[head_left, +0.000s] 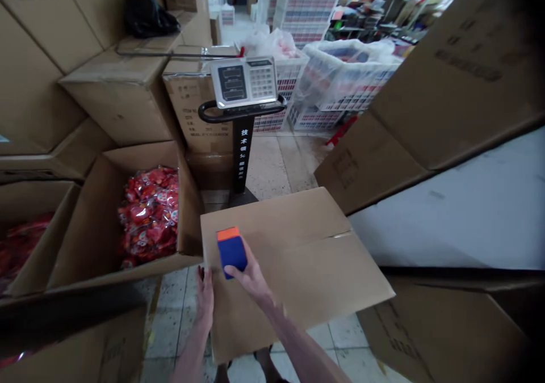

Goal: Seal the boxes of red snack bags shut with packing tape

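Observation:
A closed brown cardboard box [298,258] sits on a platform scale in front of me. My right hand [250,276] grips a blue and orange tape dispenser [231,249] and presses it on the box's near left corner. My left hand [205,299] lies flat against the box's left edge, fingers stretched out. The scale's display head [244,81] stands on a black post [243,156] behind the box.
An open carton [89,224] of red packets [149,213] stands to the left. More stacked cartons fill the left wall. A large tilted carton [447,105] looms at right. White plastic crates [340,82] stand at the back. The floor is tiled.

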`<state>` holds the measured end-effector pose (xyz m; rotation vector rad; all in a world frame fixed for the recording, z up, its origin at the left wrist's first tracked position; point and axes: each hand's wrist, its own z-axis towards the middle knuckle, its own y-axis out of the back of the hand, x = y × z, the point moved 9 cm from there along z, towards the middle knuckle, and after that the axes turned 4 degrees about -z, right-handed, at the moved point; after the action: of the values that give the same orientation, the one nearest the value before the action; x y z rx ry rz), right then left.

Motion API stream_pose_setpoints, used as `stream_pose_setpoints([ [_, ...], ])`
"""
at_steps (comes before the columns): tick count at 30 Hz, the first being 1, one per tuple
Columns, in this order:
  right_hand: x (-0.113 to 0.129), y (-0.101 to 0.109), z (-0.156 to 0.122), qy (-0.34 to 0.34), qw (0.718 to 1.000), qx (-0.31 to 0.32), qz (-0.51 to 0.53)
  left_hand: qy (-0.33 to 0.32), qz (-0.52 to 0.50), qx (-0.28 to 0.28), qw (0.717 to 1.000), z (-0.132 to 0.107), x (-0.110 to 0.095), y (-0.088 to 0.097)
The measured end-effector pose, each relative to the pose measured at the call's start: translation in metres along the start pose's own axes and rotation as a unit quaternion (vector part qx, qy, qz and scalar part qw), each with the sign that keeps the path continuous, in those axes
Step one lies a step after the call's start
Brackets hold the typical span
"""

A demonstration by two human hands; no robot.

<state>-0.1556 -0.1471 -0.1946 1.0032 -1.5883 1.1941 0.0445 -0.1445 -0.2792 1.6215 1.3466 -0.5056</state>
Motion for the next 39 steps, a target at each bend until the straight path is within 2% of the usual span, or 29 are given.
stream_pose_setpoints([
  [2, 0.006, 0.004, 0.009, 0.01, 0.998, 0.031, -0.06, 0.004, 0.023, -0.009, 1.0, 0.006, -0.005, -0.001],
  [3, 0.009, 0.019, 0.013, 0.012, 0.996, 0.024, -0.086, 0.007, 0.036, -0.012, 0.999, 0.007, -0.006, -0.001],
  [4, 0.013, 0.045, 0.015, 0.015, 0.994, 0.004, -0.105, 0.007, 0.05, -0.016, 0.999, 0.007, -0.006, -0.001],
  [6, 0.026, 0.122, 0.017, 0.018, 0.991, -0.062, -0.117, -0.004, 0.073, -0.026, 0.997, 0.007, -0.008, 0.0],
  [9, 0.054, 0.261, 0.009, 0.011, 0.976, -0.169, -0.141, -0.027, 0.093, -0.035, 0.995, 0.005, -0.015, 0.0],
  [10, 0.064, 0.301, 0.005, 0.007, 0.967, -0.206, -0.15, -0.031, 0.097, -0.037, 0.994, 0.004, -0.017, 0.001],
  [11, 0.073, 0.332, 0.0, 0.002, 0.959, -0.234, -0.158, -0.032, 0.101, -0.039, 0.994, 0.003, -0.02, 0.001],
  [12, 0.081, 0.351, -0.005, 0.001, 0.953, -0.257, -0.162, -0.033, 0.104, -0.039, 0.993, 0.001, -0.023, 0.002],
  [13, 0.087, 0.358, -0.01, 0.003, 0.948, -0.271, -0.165, -0.035, 0.106, -0.038, 0.993, -0.002, -0.027, 0.003],
  [14, 0.092, 0.353, -0.015, 0.008, 0.947, -0.274, -0.167, -0.039, 0.108, -0.037, 0.993, -0.006, -0.032, 0.003],
  [15, 0.095, 0.338, -0.019, 0.014, 0.95, -0.264, -0.168, -0.045, 0.109, -0.041, 0.992, -0.011, -0.04, 0.004],
  [17, 0.097, 0.286, -0.027, 0.026, 0.963, -0.207, -0.168, -0.066, 0.113, -0.06, 0.99, -0.023, -0.065, 0.001],
  [19, 0.095, 0.226, -0.034, 0.016, 0.979, -0.126, -0.16, -0.087, 0.082, -0.045, 0.992, -0.034, -0.101, -0.018],
  [20, 0.096, 0.202, -0.038, 0.013, 0.983, -0.102, -0.155, -0.088, 0.022, 0.021, 0.996, -0.038, -0.121, -0.04],
  [21, 0.097, 0.182, -0.042, 0.008, 0.985, -0.082, -0.155, -0.069, -0.052, 0.124, 0.989, -0.043, -0.142, -0.07],
  [22, 0.1, 0.166, -0.044, 0.002, 0.986, -0.066, -0.153, -0.056, -0.076, 0.202, 0.975, -0.048, -0.164, -0.096],
  [23, 0.103, 0.155, -0.045, -0.002, 0.987, -0.053, -0.153, -0.045, -0.093, 0.254, 0.962, -0.051, -0.186, -0.116],
  [25, 0.11, 0.14, -0.043, -0.006, 0.988, -0.033, -0.152, -0.01, -0.112, 0.346, 0.932, -0.055, -0.221, -0.148],
  [28, 0.118, 0.129, -0.034, -0.007, 0.988, -0.021, -0.153, 0.058, -0.136, 0.404, 0.903, -0.052, -0.247, -0.164],
  [31, 0.12, 0.121, -0.025, -0.02, 0.988, -0.01, -0.15, 0.088, -0.128, 0.4, 0.903, -0.039, -0.251, -0.165],
  [34, 0.118, 0.118, -0.019, -0.028, 0.989, -0.012, -0.144, 0.102, -0.108, 0.409, 0.9, -0.026, -0.246, -0.173],
  [39, 0.091, 0.132, -0.013, -0.016, 0.99, -0.036, -0.135, 0.135, -0.101, 0.436, 0.884, -0.017, -0.232, -0.186],
])
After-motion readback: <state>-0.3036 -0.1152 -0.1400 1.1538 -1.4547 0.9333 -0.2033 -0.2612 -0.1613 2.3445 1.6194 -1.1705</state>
